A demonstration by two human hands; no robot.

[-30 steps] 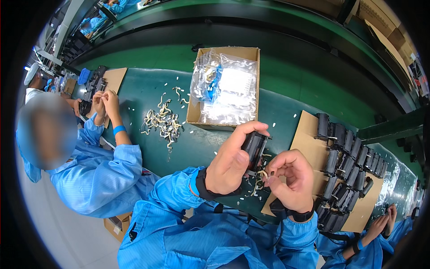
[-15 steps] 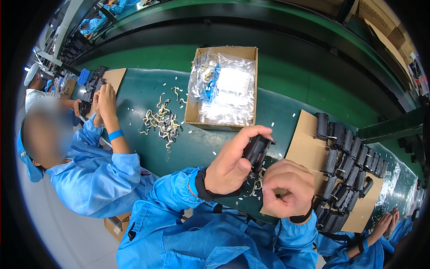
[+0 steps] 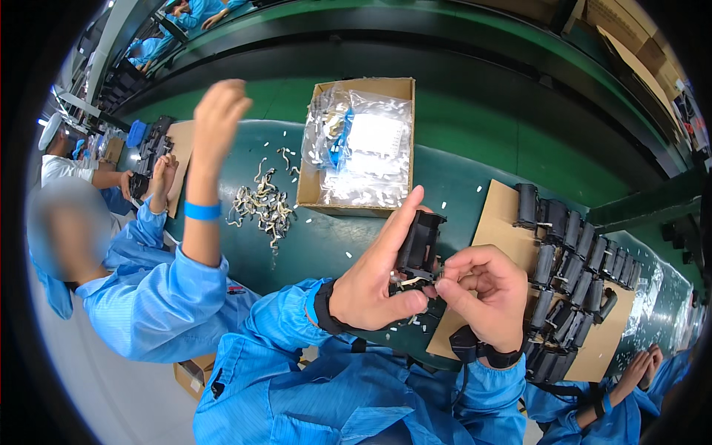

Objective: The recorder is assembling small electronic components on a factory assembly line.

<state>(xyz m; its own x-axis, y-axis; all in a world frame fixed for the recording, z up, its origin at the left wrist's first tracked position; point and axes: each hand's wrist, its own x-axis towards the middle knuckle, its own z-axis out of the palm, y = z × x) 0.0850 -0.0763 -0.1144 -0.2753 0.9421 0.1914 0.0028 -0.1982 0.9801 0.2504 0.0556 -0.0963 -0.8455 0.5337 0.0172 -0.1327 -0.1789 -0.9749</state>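
Note:
A black plastic housing [image 3: 420, 243], hollow along one side, lies in my left hand [image 3: 374, 283]. The fingers run along its far side and the thumb presses near its lower end, where a pale cable end [image 3: 406, 281] shows. My right hand [image 3: 486, 291] is closed in a pinch at the housing's lower right corner. Whatever sits between its thumb and forefinger is too small to make out. Under the hands, a few small cables and white bits lie on the green table, partly hidden by my left hand.
Rows of similar black housings [image 3: 552, 259] stand on a cardboard sheet [image 3: 492, 222] to the right. An open carton [image 3: 354, 211] with plastic bags is ahead. A pile of short cables [image 3: 261, 206] lies left of it. A co-worker's raised arm [image 3: 206, 167] is at left; another person's hands [image 3: 644, 368] show lower right.
My left hand has turned the housing so its hollow side shows. My right hand has opened out from a curled fist into a pinch at the housing. The left co-worker's arm has risen.

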